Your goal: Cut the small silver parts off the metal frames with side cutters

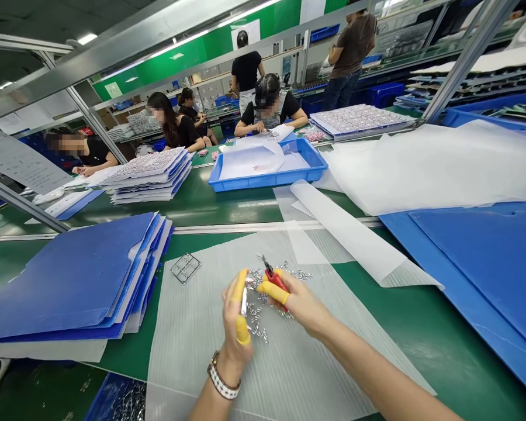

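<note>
My left hand [235, 318], with yellow finger cots on its thumb and a finger, pinches a small shiny metal part [244, 301] upright. My right hand [296, 298], also wearing a yellow finger cot, grips small red-handled wire cutters [275, 279] just beside that part. Beneath both hands, a scatter of tiny silver metal pieces [256, 307] lies on a translucent corrugated plastic sheet [201, 351]. A small metal frame with several slots [186, 268] rests on the sheet to the left of my hands.
Stacked blue folders [74, 280] lie left of the sheet on the green workbench [127, 351], and blue plastic sheets [477, 263] lie right. A dark blue bin of metal parts [118, 400] sits below. Beyond a metal rail [263, 227], co-workers sit at a blue tray [267, 166].
</note>
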Motion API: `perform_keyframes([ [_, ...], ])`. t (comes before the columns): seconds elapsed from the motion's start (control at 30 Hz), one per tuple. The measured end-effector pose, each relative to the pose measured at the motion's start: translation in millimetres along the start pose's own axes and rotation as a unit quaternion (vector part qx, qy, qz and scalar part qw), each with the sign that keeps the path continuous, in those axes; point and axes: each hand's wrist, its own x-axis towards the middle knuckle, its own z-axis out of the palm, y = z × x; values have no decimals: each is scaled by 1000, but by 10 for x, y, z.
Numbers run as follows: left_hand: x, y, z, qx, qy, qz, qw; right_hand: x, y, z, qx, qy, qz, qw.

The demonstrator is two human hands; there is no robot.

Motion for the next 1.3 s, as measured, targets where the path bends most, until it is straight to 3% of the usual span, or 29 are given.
perform_keyframes([
  [0.07,-38,-23,-1,21,-25,20,999,28,9,79,158,7,43,987],
  [0.13,-51,-61,-18,33,-36,34,998,35,25,149,234,8,60,970],
  [0.3,-65,-93,-81,118,-100,103,983,19,94,171,256,2,53,965],
  [0.4,-34,-46,-96,103,-36,142,984,-7,118,127,153,20,-19,988],
  [0.43,-6,-27,-97,78,-1,123,989,-24,127,121,89,23,-53,994],
  [0.5,71,6,-96,4,38,21,999,-69,154,141,-62,24,-122,990],
  [0.57,153,23,-92,-88,20,-120,989,-124,200,204,-207,9,-193,959],
  [0.63,213,20,-87,-174,-16,-220,960,-176,252,291,-312,-21,-273,910],
  [0.73,240,1,-85,-235,-44,-265,934,-222,300,396,-396,-57,-349,847],
  [0.8,225,2,-87,-242,-56,-258,934,-224,301,418,-424,-65,-345,835],
  [0.97,194,31,-99,-246,-65,-194,947,-176,246,401,-441,-98,-293,843],
  [1.1,233,-7,-110,-236,-55,-204,949,-188,185,433,-431,-116,-282,850],
  [1.2,235,-20,-127,-234,-41,-196,951,-203,133,412,-411,-80,-284,862],
  [1.3,206,-3,-140,-209,-8,-184,960,-160,75,328,-447,-10,-237,862],
])
